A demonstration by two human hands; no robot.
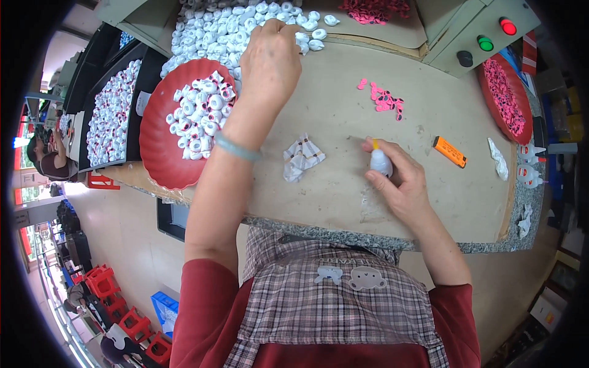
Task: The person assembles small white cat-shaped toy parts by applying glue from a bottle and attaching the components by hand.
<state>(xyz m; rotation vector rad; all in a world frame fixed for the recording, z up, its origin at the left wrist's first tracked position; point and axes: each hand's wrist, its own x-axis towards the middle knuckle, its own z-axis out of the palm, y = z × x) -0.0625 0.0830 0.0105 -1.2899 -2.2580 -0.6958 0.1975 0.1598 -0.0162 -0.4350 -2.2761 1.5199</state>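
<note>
My left hand (pixel 270 64) reaches to the near edge of a heap of small white rounded pieces (pixel 208 37). Its fingers are bent downward, and the back of the hand hides their tips and anything between them. In my right hand (pixel 402 181) is a small white squeeze bottle (pixel 381 163) with a yellow tip, held upright just above the table. Left of the bottle lies a crumpled checked cloth (pixel 304 157). Beyond it, several small pink-and-black pieces (pixel 385 100) are scattered on the brown table cover (pixel 331 208).
A red scalloped plate (pixel 161 162) holds white pieces with dark red and black marks. Black trays (pixel 113 116) of similar pieces stand further left. To the right are an orange box cutter or lighter (pixel 450 151), a red dish (pixel 520 132) of pink pieces, and a control box (pixel 478 37).
</note>
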